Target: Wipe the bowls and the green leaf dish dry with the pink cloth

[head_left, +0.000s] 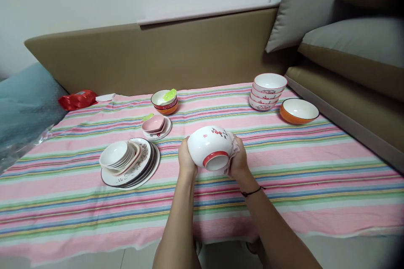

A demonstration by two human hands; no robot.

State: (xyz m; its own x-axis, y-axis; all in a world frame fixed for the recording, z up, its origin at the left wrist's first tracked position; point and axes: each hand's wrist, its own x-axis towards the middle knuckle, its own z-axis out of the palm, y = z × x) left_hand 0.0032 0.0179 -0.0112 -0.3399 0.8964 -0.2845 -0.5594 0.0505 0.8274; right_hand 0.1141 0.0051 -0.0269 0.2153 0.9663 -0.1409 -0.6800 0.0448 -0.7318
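Note:
A white bowl [210, 145] with red flower marks and a red foot ring is held up over the striped tablecloth [284, 168], its base tilted toward me. My left hand [185, 160] grips its left side. My right hand [237, 157] presses a pale cloth or tissue [234, 143] against its right side; a thin black band circles that wrist. Both hands are closed around the bowl.
A stack of plates and small dishes [129, 162] lies to the left. A pink dish on saucers [155, 126] and nested bowls with a green spoon [164, 101] stand behind. Stacked white bowls [267, 91] and an orange bowl [298, 110] sit at far right. Red bag [77, 99] at far left.

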